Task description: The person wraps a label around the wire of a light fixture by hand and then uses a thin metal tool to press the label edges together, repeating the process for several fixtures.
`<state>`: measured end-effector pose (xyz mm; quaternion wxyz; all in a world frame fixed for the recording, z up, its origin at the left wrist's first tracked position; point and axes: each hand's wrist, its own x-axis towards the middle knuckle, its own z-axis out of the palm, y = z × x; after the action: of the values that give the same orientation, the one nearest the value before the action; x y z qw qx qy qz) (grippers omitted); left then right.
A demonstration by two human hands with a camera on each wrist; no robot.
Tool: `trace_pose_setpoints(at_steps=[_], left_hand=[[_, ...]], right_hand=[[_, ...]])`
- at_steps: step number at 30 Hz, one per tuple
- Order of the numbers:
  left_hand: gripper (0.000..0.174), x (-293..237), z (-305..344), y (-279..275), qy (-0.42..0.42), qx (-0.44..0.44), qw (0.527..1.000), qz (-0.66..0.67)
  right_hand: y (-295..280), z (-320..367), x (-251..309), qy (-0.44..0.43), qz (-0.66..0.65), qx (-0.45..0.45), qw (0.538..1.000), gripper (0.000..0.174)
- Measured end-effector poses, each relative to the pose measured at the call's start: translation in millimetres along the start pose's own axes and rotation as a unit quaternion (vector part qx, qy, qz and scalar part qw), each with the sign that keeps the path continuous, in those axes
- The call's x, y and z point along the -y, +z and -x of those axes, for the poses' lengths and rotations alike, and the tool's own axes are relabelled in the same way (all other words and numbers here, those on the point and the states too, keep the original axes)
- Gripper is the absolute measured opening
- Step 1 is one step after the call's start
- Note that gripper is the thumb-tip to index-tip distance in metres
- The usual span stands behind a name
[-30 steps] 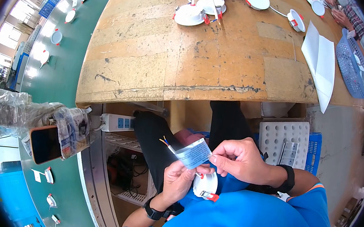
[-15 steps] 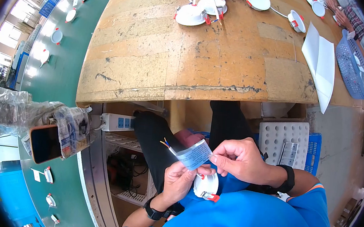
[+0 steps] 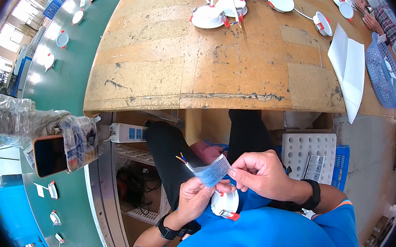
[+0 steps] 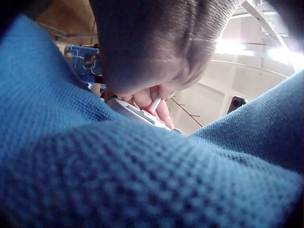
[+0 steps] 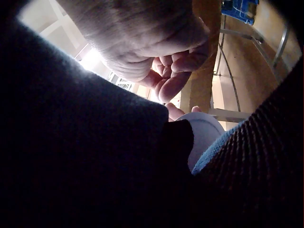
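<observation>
A small round white downlight (image 3: pixel 224 202) with red-tipped clips hangs at the person's lap, close against the blue shirt. Its white cable (image 4: pixel 155 104) runs up into the left hand (image 3: pixel 194 200), whose thumb and fingers pinch it. Bare wire ends (image 3: pixel 182 158) poke out beyond the upper left of a bluish printed label (image 3: pixel 213 171). That label lies curved across the cable above the left fingertips. Thumb and forefinger of the right hand (image 3: pixel 263 175) pinch the label's right edge. In the right wrist view, the downlight's pale round face shows below the fingers.
Several white downlights (image 3: pixel 208 16) sit at the far side of the wooden table (image 3: pixel 188 75). White paper (image 3: pixel 347 66) and a blue basket (image 3: pixel 384 70) are at its right. A phone (image 3: pixel 50 156) is mounted at left, beside a green conveyor (image 3: pixel 63 82). Another person's hands (image 3: pixel 371 20) show far right.
The label bends a little more and its upper edge has shifted slightly right. The wire ends and downlight have moved slightly right; both hands keep their grip.
</observation>
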<state>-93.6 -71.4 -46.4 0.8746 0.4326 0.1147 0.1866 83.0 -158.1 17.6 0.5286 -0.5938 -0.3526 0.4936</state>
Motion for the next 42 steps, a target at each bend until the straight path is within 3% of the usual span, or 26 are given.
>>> trace_pose_setpoints(at_steps=[7, 10, 13, 16, 19, 20, 23, 28, 34, 40, 42], left_hand=[[0.03, 0, 0, -1, 0.011, 0.01, 1.0, -0.028], [0.03, -4, 0, 1, 0.003, 0.002, 1.0, -0.029], [0.029, -4, 0, 1, 0.003, -0.006, 1.0, -0.026], [0.027, -8, 0, 2, -0.009, -0.027, 1.0, -0.014], [0.028, -11, 1, 3, -0.028, -0.041, 0.999, -0.004], [0.028, -9, 1, 2, -0.033, -0.038, 0.999, -0.003], [0.026, -9, -1, 7, -0.039, -0.038, 0.998, 0.011], [0.023, -6, 2, 9, -0.056, -0.088, 0.995, -0.004], [0.024, -5, -1, 6, -0.044, -0.043, 0.997, -0.051], [0.023, -6, -5, 12, -0.036, -0.045, 0.998, -0.032], [0.024, -6, -5, 12, -0.035, -0.04, 0.998, -0.032]], right_hand=[[-2, 0, -4, -0.04, 0.08, -0.015, 0.996, 0.011], [-7, -3, 7, -0.002, 0.113, 0.007, 0.994, 0.014], [-13, -8, 1, -0.102, 0.264, -0.014, 0.959, 0.017], [-23, -10, -3, -0.088, 0.321, -0.034, 0.942, 0.019], [-27, -12, -3, -0.04, 0.127, -0.072, 0.988, 0.022], [-30, -11, 0, -0.005, 0.075, -0.036, 0.997, 0.024], [-21, -10, 0, -0.038, -0.004, -0.001, 0.999, 0.025], [-11, -10, 13, -0.062, 0.051, 0.045, 0.996, 0.028], [-3, -12, 10, -0.034, 0.026, 0.006, 0.999, 0.014], [-9, -16, 13, -0.073, 0.062, -0.058, 0.994, 0.012], [-16, -18, 16, -0.058, 0.02, -0.092, 0.994, 0.012]])
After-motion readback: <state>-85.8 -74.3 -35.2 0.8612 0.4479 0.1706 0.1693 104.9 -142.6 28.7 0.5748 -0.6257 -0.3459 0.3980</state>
